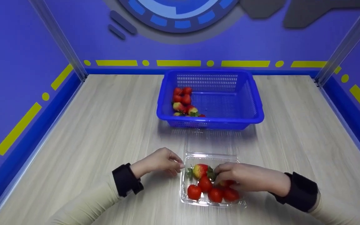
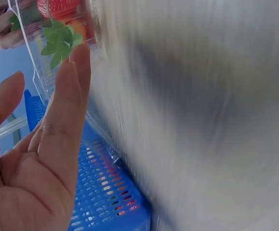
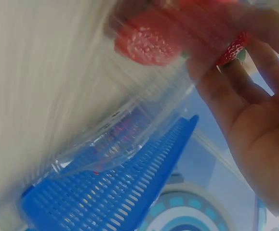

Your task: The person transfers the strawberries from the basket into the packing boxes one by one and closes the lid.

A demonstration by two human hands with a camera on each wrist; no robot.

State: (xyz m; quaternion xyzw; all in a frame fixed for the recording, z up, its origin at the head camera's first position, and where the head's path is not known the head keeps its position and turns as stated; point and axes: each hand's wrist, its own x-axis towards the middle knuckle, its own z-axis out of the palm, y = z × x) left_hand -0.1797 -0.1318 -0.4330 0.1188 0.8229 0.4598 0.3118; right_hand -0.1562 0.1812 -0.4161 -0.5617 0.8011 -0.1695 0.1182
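Note:
A clear plastic clamshell box point(image 1: 182, 194) lies in front of me, its transparent lid point(image 1: 209, 142) folded back toward the basket. Several strawberries fill it: a yellow-and-red one point(image 1: 200, 170) with green leaves at the back, redder ones point(image 1: 194, 192) along the front. My right hand point(image 1: 244, 176) reaches in from the right, thumb and fingers around a red strawberry point(image 1: 227, 183) partly hidden beneath them. Just outside the box's left wall is my left hand point(image 1: 164, 160), fingertips right at the rim. The left wrist view shows its extended fingers point(image 2: 64, 106) near a leafy strawberry top point(image 2: 57, 43), holding nothing.
Behind the box stands a blue perforated basket point(image 1: 211, 119) with several strawberries point(image 1: 186, 99) on its left side. The light wooden table point(image 1: 114, 118) is enclosed by blue panels point(image 1: 180, 51) at the back and sides.

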